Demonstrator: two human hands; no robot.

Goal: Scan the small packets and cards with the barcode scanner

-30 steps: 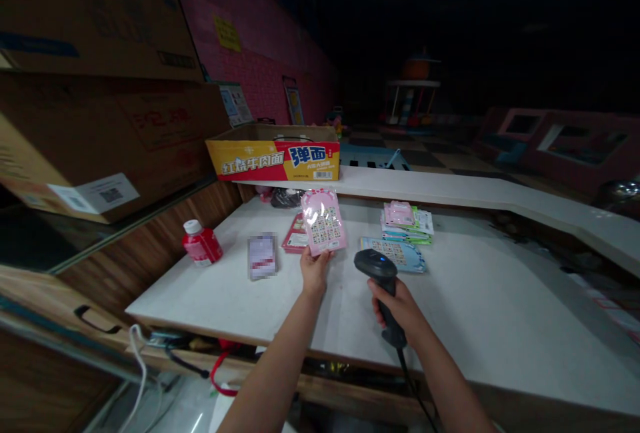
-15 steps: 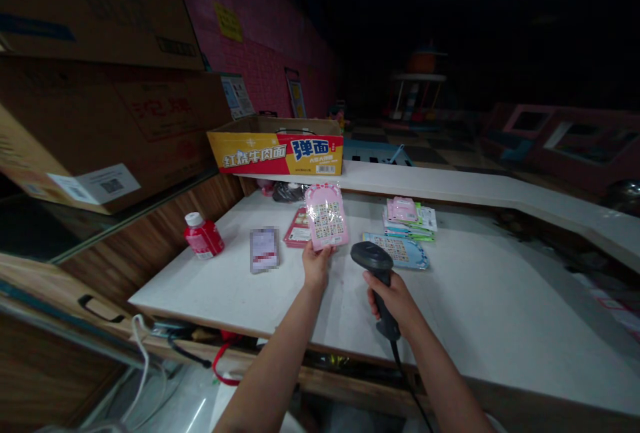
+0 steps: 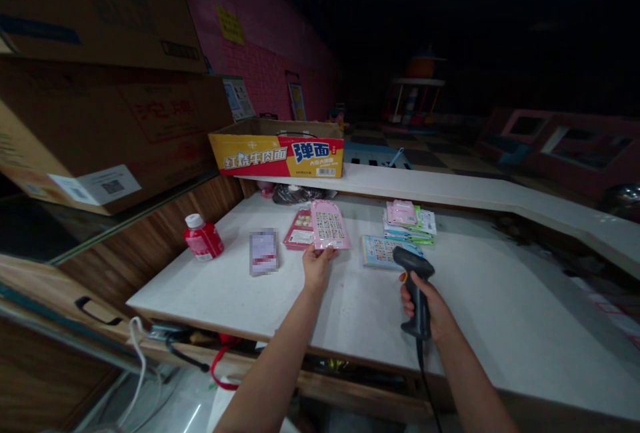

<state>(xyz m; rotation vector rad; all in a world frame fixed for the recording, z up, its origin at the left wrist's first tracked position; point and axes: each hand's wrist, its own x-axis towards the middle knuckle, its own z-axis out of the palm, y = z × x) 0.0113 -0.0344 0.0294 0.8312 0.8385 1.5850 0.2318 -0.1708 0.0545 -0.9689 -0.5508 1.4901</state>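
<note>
My left hand (image 3: 318, 266) pinches the lower edge of a pink packet (image 3: 330, 225) in clear wrapping, its face covered with rows of tiny pictures. Behind it, partly covered, lies a red packet (image 3: 299, 236) on the counter. My right hand (image 3: 425, 300) is wrapped round the handle of a black barcode scanner (image 3: 414, 263), with its cable (image 3: 424, 366) hanging down over the counter's front edge. The scanner's head overlaps a blue packet (image 3: 383, 251) lying flat. Just beyond that is a stack of mixed packets (image 3: 407, 220), a pink one on top.
A red bottle with a white cap (image 3: 203, 238) stands at left, near a blurred-out card or pack (image 3: 264, 252). An open noodle carton (image 3: 277, 153) sits on the raised ledge (image 3: 450, 183). Large cardboard boxes (image 3: 115, 126) are piled at left on the white counter's (image 3: 500, 313) side shelf.
The scanner in my right hand has moved right, away from the pink packet, to in front of the blue one. My left hand has tipped the pink packet lower, still gripping it.
</note>
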